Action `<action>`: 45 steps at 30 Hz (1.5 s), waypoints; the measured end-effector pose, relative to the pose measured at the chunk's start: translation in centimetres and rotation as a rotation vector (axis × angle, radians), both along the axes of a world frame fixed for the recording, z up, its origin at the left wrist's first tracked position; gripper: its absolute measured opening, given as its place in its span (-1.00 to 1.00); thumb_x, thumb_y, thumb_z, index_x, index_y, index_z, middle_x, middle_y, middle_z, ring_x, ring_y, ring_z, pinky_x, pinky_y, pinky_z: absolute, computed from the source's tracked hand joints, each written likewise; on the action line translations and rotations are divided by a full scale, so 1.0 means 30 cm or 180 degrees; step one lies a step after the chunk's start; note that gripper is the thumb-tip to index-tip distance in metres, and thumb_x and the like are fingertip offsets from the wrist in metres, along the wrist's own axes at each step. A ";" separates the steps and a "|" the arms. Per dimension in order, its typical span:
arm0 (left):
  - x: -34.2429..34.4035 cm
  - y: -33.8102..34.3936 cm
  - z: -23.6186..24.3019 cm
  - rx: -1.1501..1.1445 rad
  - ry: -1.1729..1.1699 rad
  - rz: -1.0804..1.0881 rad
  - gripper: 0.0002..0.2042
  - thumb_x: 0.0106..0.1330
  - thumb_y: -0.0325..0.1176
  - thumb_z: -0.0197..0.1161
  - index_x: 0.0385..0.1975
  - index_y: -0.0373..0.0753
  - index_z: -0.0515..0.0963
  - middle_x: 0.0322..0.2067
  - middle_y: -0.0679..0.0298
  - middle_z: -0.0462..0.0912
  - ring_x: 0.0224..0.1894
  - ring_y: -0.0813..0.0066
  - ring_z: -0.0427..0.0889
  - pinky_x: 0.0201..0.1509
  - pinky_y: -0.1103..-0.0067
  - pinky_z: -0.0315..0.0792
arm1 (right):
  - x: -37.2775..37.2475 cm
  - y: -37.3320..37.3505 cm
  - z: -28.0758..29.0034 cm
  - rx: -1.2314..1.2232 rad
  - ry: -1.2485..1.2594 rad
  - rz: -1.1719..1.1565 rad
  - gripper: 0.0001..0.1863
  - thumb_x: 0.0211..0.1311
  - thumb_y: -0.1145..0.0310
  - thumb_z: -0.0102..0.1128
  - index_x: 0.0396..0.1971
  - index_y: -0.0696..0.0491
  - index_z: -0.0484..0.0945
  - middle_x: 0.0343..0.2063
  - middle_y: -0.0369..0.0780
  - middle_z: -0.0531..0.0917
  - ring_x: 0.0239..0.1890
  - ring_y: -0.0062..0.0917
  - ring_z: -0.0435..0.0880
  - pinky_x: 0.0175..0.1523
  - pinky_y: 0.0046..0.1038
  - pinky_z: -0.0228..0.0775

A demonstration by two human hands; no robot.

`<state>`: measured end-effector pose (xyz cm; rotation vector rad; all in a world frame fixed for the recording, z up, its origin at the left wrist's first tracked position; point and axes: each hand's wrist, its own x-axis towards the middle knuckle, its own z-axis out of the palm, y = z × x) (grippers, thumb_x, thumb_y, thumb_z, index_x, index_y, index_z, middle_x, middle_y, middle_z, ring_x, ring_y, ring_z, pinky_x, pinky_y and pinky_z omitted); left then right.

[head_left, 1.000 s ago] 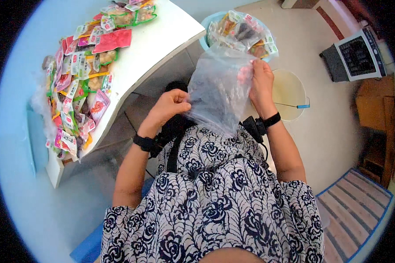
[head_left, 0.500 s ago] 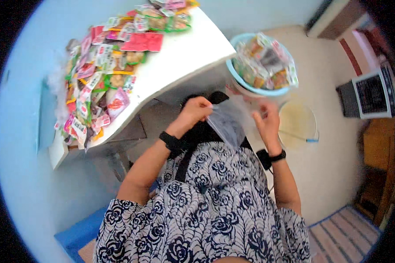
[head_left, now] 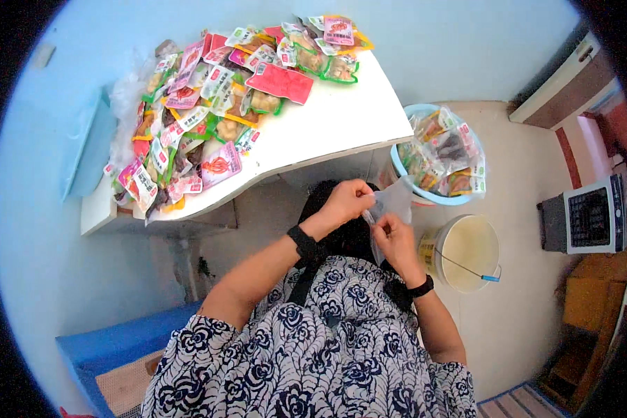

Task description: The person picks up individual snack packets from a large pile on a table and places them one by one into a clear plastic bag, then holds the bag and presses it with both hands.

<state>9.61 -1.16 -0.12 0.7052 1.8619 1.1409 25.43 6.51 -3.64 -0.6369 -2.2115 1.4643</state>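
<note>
A clear plastic bag (head_left: 396,200) hangs between my hands above my lap. My left hand (head_left: 348,204) pinches its upper left edge with closed fingers. Lower and to the right, my right hand (head_left: 397,244) has its thumb and fingertips pressed together on the bag's edge. The bag looks flat, with nothing visible inside. Ahead to the left, a heap of small sealed snack packets (head_left: 209,104) covers part of the white table (head_left: 348,111). A red packet (head_left: 280,82) lies at the heap's right side.
Right of the table stands a light blue tub (head_left: 435,198) holding bagged snack packets (head_left: 453,150). A pale bucket (head_left: 470,240) with a wire handle is on the floor nearer me. Further right are a black-and-grey appliance (head_left: 592,212) and a wooden cabinet (head_left: 592,292).
My right hand has come in from apart to grip the bag beside my left hand. The view has shifted, so the table and tub appear further right and lower.
</note>
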 end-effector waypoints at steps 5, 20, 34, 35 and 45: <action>0.014 0.001 0.004 0.0092 -0.0009 -0.0037 -0.86 0.20 -0.38 0.20 -0.36 -0.32 0.50 -0.60 0.37 0.50 -0.62 0.68 0.40 -0.59 0.71 0.28 | -0.001 0.003 -0.009 -0.0191 -0.0046 -0.0342 -0.92 0.10 0.45 0.10 -0.41 0.13 0.51 -0.55 -0.07 0.59 -0.52 -0.29 0.60 -0.39 -0.37 0.41; 0.067 -0.017 -0.032 0.0148 0.0124 0.0126 -0.81 0.14 -0.45 0.21 -0.28 -0.30 0.42 -0.47 0.30 0.53 -0.51 0.61 0.51 -0.53 0.66 0.43 | -0.021 0.005 0.019 -0.0465 -0.0130 -0.0433 -0.84 0.14 0.38 0.14 -0.42 0.18 0.55 -0.57 -0.16 0.62 -0.53 -0.52 0.57 -0.37 -0.45 0.41; 0.084 -0.045 0.023 0.0330 0.2175 0.0171 -0.75 0.12 -0.56 0.07 -0.16 -0.32 0.41 -0.30 0.03 0.52 -0.26 0.02 0.54 -0.21 0.31 0.44 | -0.013 0.054 -0.052 -0.1028 0.0318 -0.1020 -0.87 0.24 0.35 0.12 -0.34 0.11 0.51 -0.55 -0.35 0.52 -0.52 -0.70 0.42 -0.39 -0.61 0.33; 0.084 -0.047 0.024 0.0431 0.2129 0.0097 -0.75 0.11 -0.56 0.06 -0.18 -0.33 0.41 -0.32 0.02 0.51 -0.25 0.01 0.52 -0.21 0.30 0.43 | -0.017 0.050 -0.054 -0.1056 0.0330 -0.1019 -0.86 0.23 0.36 0.12 -0.33 0.11 0.52 -0.55 -0.36 0.53 -0.52 -0.70 0.42 -0.38 -0.62 0.33; 0.026 -0.110 -0.003 0.0553 0.2079 0.0085 -0.77 0.06 -0.58 0.08 -0.24 -0.36 0.43 -0.33 0.04 0.49 -0.24 0.07 0.50 -0.15 0.33 0.41 | -0.007 0.058 -0.011 -0.1433 0.0295 -0.1030 -0.82 0.24 0.39 0.13 -0.23 0.15 0.59 -0.50 -0.40 0.57 -0.60 -0.80 0.35 -0.53 -0.70 0.19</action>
